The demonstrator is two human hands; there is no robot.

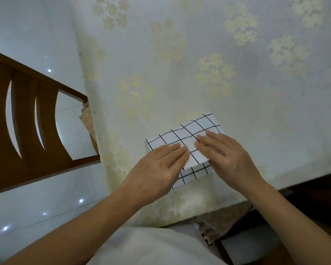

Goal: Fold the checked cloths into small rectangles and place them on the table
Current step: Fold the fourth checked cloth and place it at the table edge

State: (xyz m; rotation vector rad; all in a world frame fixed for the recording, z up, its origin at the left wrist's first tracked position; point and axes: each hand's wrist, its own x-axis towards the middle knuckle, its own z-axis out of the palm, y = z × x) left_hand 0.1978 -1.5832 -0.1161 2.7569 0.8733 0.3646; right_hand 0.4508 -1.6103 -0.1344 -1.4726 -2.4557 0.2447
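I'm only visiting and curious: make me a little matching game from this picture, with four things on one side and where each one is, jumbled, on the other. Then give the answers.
Things:
1. checked cloth
2. left hand
3. right hand
4. wooden chair

Places:
A. on the tiled floor, off to the left
B. folded, lying on the flowered tablecloth
C. flat on the cloth's right part
D. flat on the cloth's near left part

Pairs: 1-B, 2-D, 3-C, 4-A.
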